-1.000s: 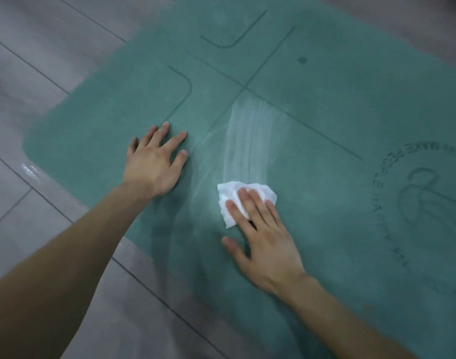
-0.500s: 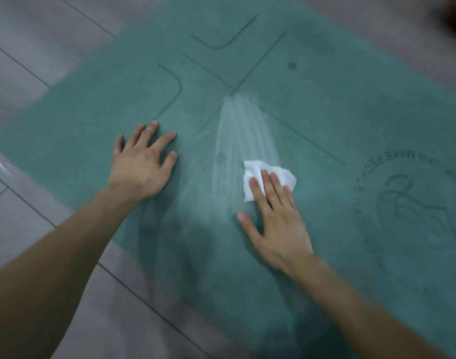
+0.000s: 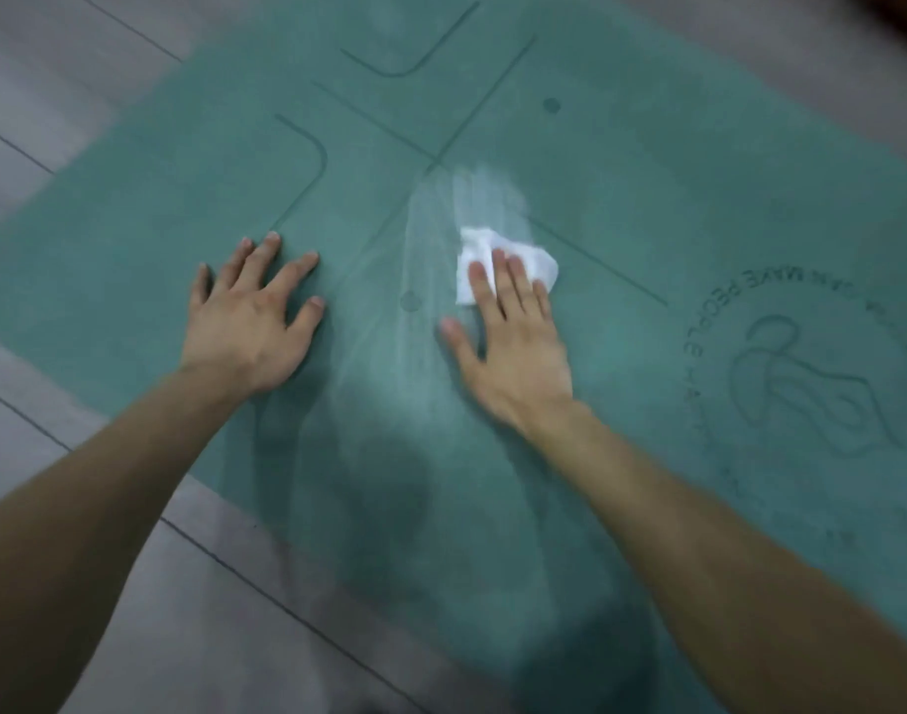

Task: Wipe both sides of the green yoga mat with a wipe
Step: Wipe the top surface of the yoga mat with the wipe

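While the green rubber yoga mat (image 3: 647, 188) lies flat on the grey tiled floor (image 3: 55, 85), the right hand (image 3: 518, 353), fingers straight and together, presses a crumpled white wipe (image 3: 474, 249) mid-mat; the left hand (image 3: 250, 327) rests spread; only one pale streak (image 3: 472, 198) looks wiped, the underside likely untouched

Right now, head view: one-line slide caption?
Right hand presses a white wipe onto the green yoga mat; left hand rests flat on the mat.

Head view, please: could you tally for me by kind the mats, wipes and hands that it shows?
green yoga mat: 1
white wipe: 1
hands: 2, the left hand flat on the mat, the right hand pressing the wipe
total: 4
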`<state>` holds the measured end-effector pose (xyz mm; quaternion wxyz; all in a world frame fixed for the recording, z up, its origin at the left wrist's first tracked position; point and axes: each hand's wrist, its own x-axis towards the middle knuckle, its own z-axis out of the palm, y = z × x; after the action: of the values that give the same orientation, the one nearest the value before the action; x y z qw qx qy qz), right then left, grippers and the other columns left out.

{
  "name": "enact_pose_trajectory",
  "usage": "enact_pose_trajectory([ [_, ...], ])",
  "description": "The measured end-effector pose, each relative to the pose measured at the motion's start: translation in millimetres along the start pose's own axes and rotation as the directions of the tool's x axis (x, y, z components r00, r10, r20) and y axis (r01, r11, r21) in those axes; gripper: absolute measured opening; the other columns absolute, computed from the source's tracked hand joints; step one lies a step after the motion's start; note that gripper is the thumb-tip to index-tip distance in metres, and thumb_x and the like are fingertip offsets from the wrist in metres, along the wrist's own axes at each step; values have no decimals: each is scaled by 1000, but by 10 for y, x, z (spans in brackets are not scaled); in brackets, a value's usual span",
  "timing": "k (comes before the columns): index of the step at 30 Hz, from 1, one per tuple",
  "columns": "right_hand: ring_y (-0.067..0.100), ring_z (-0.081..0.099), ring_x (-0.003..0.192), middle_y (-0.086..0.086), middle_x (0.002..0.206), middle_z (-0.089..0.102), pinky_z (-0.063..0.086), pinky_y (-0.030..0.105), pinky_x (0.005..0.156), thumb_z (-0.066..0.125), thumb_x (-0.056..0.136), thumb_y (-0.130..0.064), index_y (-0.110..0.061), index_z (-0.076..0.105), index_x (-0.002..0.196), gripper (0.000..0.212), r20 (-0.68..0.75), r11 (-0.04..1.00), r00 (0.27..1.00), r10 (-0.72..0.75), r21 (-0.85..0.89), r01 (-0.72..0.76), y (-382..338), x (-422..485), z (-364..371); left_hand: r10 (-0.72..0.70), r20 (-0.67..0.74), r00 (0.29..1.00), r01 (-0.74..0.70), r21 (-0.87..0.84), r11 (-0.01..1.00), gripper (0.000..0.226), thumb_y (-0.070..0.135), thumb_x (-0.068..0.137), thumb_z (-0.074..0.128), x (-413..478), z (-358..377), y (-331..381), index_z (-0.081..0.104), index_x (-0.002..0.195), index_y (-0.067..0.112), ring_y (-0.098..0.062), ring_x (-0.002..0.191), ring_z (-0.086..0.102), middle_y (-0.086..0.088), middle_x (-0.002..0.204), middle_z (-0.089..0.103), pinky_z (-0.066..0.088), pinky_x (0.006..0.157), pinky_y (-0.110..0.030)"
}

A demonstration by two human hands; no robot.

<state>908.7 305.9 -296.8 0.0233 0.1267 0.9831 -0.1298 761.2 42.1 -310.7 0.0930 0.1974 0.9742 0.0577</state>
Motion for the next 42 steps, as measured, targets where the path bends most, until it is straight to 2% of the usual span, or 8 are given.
enact_pose_trajectory([
  [5,18,-1,165,-2,178,3,16,49,132,38,111,-52,-23,14,170,70,117,981,974,-194,41,190,-37,-1726,-29,-11,-2,1000,11,-10,1000,69,74,97,23,18,29,59,26,160,44,-22,162,10,3,174,17,9,129,-59],
  [13,19,-9,164,3,178,-4,-5,43,133,16,108,-64,-22,8,171,76,126,992,984,127,-15,-126,421,831,-239,28,46,999,-28,3,1000,84,86,93,12,-89,-169,324,31,160,39,-27,157,25,-1,171,26,23,126,-55],
  [22,18,-4,165,-1,178,2,12,47,133,34,111,-55,-22,13,170,71,136,975,966,-220,15,220,268,-1850,-104,144,-91,985,-151,-78,985,67,68,101,33,-532,29,993,48,152,27,-33,136,46,-4,146,53,38,112,-51],
  [25,22,-5,165,5,178,0,9,49,133,15,111,-59,-22,7,171,70,15,986,986,164,-46,-163,812,-1029,-248,160,-79,984,-163,-39,986,67,69,100,33,-608,65,984,50,150,27,-32,139,45,-4,151,50,37,115,-52],
  [27,25,-8,164,9,178,-1,1,50,133,8,108,-61,-19,6,171,76,-41,896,895,443,27,-443,804,-514,-206,168,-55,984,-169,-8,986,66,66,99,36,-654,78,962,51,150,27,-31,142,42,-3,156,47,36,116,-52],
  [33,18,-4,164,2,178,3,-3,43,133,19,110,-57,-24,14,170,70,20,996,997,80,37,-81,132,-46,-21,147,-61,987,-147,9,989,59,61,94,38,-595,11,994,57,141,31,-32,132,47,1,148,52,40,106,-51],
  [39,24,1,165,9,178,8,8,51,133,23,113,-50,-18,15,170,66,-160,869,856,492,44,-492,904,-1416,-99,154,-99,983,-151,36,988,57,61,93,44,-644,65,974,56,141,31,-31,130,48,2,146,53,38,105,-51],
  [42,28,-1,165,13,177,5,0,51,133,15,109,-52,-14,14,170,72,-109,871,864,491,72,-486,534,-649,-126,152,-91,984,-149,39,988,58,60,93,43,-641,72,988,55,142,30,-32,130,48,1,147,52,39,104,-51],
])
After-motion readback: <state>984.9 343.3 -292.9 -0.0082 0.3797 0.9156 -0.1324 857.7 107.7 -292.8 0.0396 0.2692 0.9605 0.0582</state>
